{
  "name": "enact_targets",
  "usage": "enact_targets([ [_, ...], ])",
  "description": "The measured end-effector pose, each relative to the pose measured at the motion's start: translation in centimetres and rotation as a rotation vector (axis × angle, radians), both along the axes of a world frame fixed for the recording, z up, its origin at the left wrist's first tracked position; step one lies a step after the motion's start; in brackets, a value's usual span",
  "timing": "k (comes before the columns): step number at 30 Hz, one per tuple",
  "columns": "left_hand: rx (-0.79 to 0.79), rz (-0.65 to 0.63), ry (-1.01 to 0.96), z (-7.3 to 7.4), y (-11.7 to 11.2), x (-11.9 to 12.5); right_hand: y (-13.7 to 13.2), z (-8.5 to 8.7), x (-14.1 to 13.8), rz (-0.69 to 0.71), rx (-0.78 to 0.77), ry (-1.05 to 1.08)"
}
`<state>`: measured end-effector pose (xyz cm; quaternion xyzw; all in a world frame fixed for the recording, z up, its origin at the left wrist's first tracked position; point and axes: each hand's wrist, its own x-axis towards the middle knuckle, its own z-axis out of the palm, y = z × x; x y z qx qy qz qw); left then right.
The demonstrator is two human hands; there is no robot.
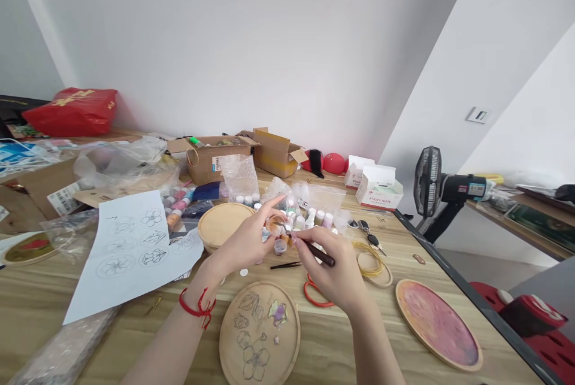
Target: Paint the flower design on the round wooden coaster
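My left hand (251, 230), with a red string bracelet at the wrist, pinches a small clear jar (275, 225) that looks orange inside. A dark-handled brush (318, 252) is in my right hand (335, 259), its tip at the jar's mouth. Whether the tip touches the contents is too small to tell. Nearer to me lies a round wooden plate (231, 352) with flower outlines drawn on it and one flower painted green and purple. Beneath my hands stands another small jar (280, 246), and a second thin brush (285, 265) lies on the table.
A sheet of flower sketches (121, 253) lies left, beside stacked wooden discs (224, 223). Red-handled scissors (317, 295), yellow cord (371, 259), keys (371, 235) and a pink-painted plate (438, 325) are right. Cardboard boxes (220, 163) and several paint jars (327, 219) stand behind.
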<state>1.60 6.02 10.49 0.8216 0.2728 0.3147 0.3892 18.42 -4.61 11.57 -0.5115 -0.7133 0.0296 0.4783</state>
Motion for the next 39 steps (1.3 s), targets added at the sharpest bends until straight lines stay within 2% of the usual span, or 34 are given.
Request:
enact_targets([
  [6,0.047,-0.016,0.032,-0.23,0.28,0.02,-0.13,0.14,0.02,0.129,-0.073,-0.017],
  [13,0.01,-0.046,0.035,-0.12,0.27,0.23,-0.18,0.2,0.22,0.141,-0.087,-0.051],
  [21,0.036,-0.093,0.055,0.08,0.11,0.27,-0.3,0.26,0.41,0.156,-0.117,-0.077],
  [30,0.06,-0.107,0.088,0.4,-0.16,0.25,-0.5,0.44,0.57,0.114,-0.162,-0.081],
  [39,0.073,-0.126,0.134,0.07,0.03,0.22,-0.58,0.4,0.42,0.09,-0.169,-0.076],
])
